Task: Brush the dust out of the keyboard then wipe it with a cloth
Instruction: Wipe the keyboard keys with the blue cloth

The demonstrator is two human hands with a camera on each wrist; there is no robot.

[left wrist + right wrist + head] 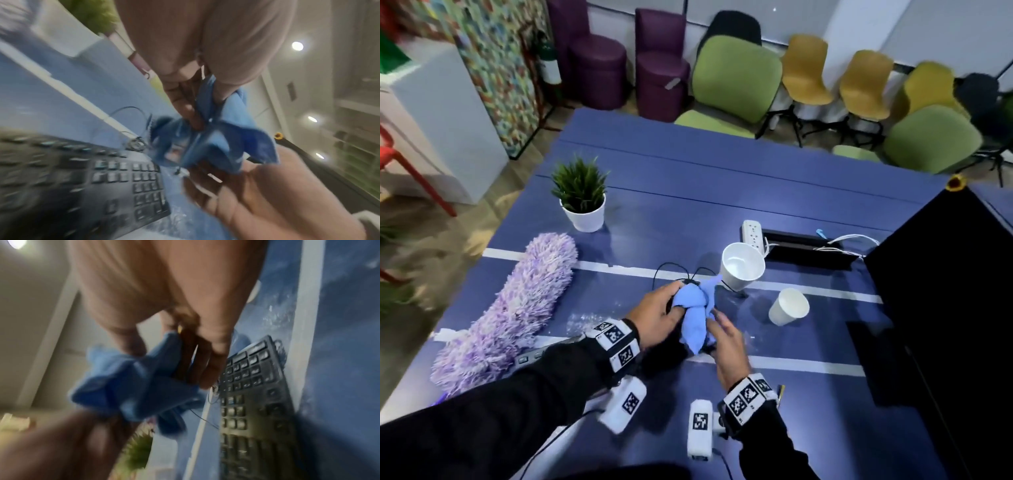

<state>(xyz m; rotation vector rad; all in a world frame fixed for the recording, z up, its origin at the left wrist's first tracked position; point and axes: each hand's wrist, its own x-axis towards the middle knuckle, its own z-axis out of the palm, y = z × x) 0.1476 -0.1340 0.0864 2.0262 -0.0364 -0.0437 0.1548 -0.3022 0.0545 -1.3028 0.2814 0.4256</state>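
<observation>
Above the near centre of the blue surface (808,212), we hold the cloth (697,313) bunched between both hands. The left hand (655,313) grips its upper end, fingers (186,104) curled into the folds. The right hand (727,344) takes the lower end, its fingers (207,368) closed round the fabric. The cloth is pale blue, crumpled into a loose wad, with one corner sticking out toward 1 o'clock.

We judge the cloth light, soft and limp. It will not hold a shape, so we should gather it into a flat pad under the fingertips before wiping.

The keyboard (115,183) lies directly beneath the hands, mostly hidden from the head view. It is black, with a number pad, and a thin cable (666,269) leaves it toward 12 o'clock. We judge it rigid and light enough to slide, so one hand should steady its edge.

The purple duster (517,308) lies at 9 o'clock, and two paper cups (741,265) sit at 2 o'clock.
</observation>
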